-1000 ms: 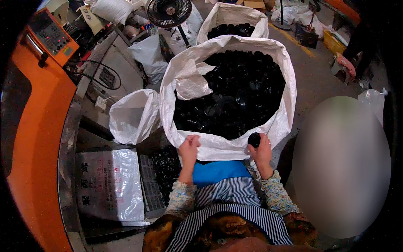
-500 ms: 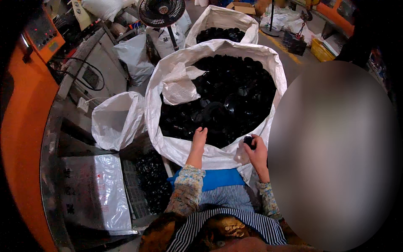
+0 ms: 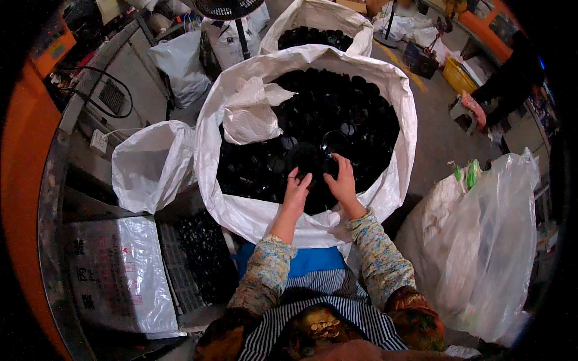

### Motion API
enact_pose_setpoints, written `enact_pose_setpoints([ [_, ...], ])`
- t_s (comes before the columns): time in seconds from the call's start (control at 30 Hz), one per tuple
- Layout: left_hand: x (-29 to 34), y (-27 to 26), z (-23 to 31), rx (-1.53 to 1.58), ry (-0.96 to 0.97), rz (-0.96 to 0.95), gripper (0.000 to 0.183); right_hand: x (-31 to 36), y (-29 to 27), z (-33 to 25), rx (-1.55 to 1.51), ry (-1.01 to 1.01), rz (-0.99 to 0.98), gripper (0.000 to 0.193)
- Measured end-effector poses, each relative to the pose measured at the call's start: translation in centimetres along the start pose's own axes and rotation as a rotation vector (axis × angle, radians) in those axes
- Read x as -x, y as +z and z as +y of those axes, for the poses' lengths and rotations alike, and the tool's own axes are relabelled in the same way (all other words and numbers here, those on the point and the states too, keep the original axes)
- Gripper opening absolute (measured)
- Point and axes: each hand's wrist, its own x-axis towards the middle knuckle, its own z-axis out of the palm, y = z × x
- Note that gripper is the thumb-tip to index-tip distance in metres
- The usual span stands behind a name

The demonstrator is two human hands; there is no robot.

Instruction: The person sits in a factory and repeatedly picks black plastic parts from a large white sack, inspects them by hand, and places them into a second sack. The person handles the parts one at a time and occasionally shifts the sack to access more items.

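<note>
A large white woven sack (image 3: 407,129) stands open in front of me, filled with small glossy black plastic parts (image 3: 367,114). Both hands are over the near half of the heap. My left hand (image 3: 295,194) has its thumb and fingers curled over the parts. To its right, my right hand (image 3: 344,183) bends its thumb and fingers around a dark spot. Black on black hides what either hand holds. A crumpled white bag (image 3: 250,120) lies on the heap at the left.
A second sack (image 3: 361,30) of black parts stands behind. On the left are a small open white bag (image 3: 135,174), a printed flat sack (image 3: 114,277) and a bin of black pieces (image 3: 208,259). Clear plastic bags (image 3: 490,253) stand at right; a person in dark clothes (image 3: 512,81) is beyond.
My right hand, which held a small black part by the sack's near rim, has moved left and forward over the heap. My left hand has shifted slightly right. The view has moved a little.
</note>
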Motion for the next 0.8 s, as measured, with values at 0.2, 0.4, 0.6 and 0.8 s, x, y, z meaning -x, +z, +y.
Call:
enact_pose_setpoints([
  [0.2, -0.1, -0.6, 0.2, 0.069, 0.163, -0.060, 0.046, 1.1, -1.4, -1.5, -0.049, 0.024, -0.147, 0.058],
  [0.4, 0.8, -2.9, 5.7, 0.029, 0.191, 0.375, 0.041, 2.2, -1.3, -1.1, 0.236, -0.115, -0.279, 0.033],
  [0.6, -2.7, -9.8, 2.2, 0.158, -0.016, 0.282, 0.035, 0.0, 2.2, -4.7, -0.238, -0.051, -0.065, 0.029],
  [0.8, 0.9, -6.6, 6.6, 0.507, -0.181, -0.016, 0.042, 0.1, 4.3, -7.6, -0.237, -0.053, -0.190, 0.027],
])
